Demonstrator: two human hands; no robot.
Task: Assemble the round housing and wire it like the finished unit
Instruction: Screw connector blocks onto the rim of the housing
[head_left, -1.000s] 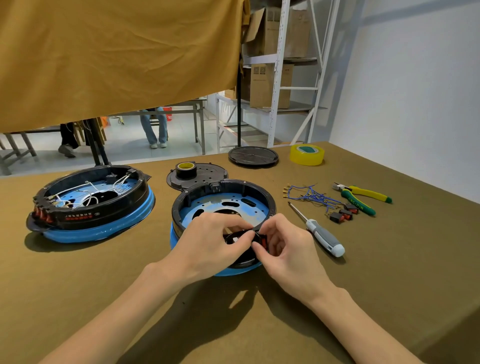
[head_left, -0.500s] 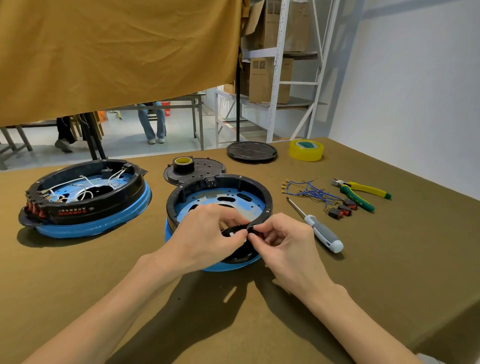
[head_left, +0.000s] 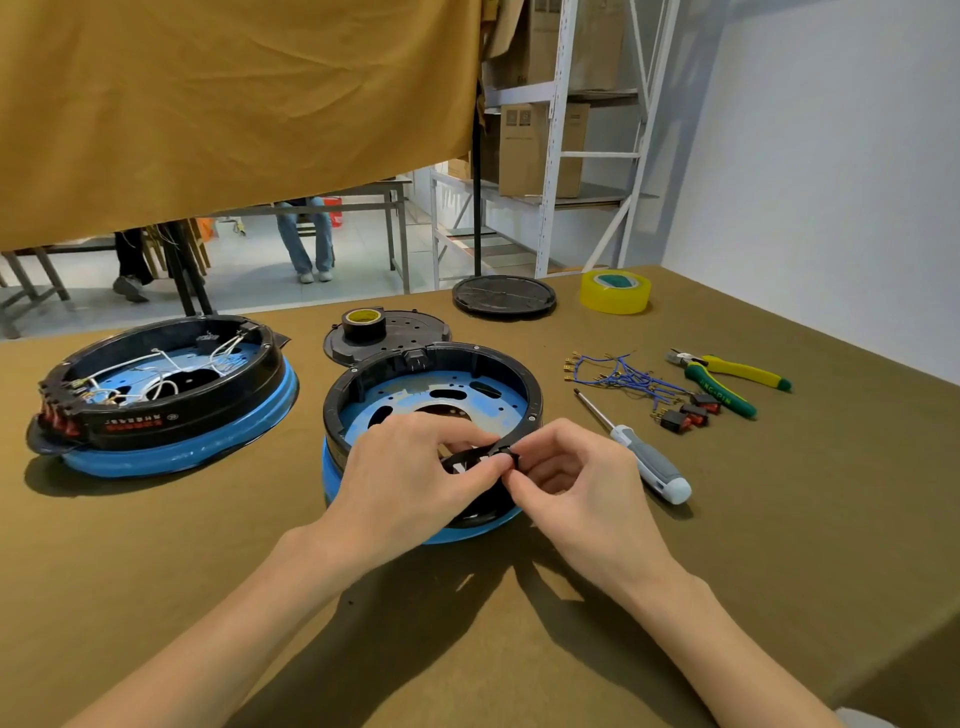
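Note:
A round housing (head_left: 431, 374), black ring on a blue base, sits in front of me with no wires inside. My left hand (head_left: 410, 467) grips its near rim. My right hand (head_left: 566, 478) pinches a small black switch (head_left: 506, 451) at that rim, right beside my left thumb. The finished unit (head_left: 171, 395) with white wires and red switches lies at the left. Blue wires (head_left: 618, 371) and two loose red switches (head_left: 691, 410) lie to the right.
A screwdriver (head_left: 644, 457) lies just right of my right hand, green and yellow pliers (head_left: 727, 376) beyond it. A black plate with a tape roll (head_left: 363, 322), a round black lid (head_left: 504, 296) and yellow tape (head_left: 615, 291) stand at the back.
Both hands stay at the near rim; my fingers have shifted a little around the small switch. The view has tipped slightly.

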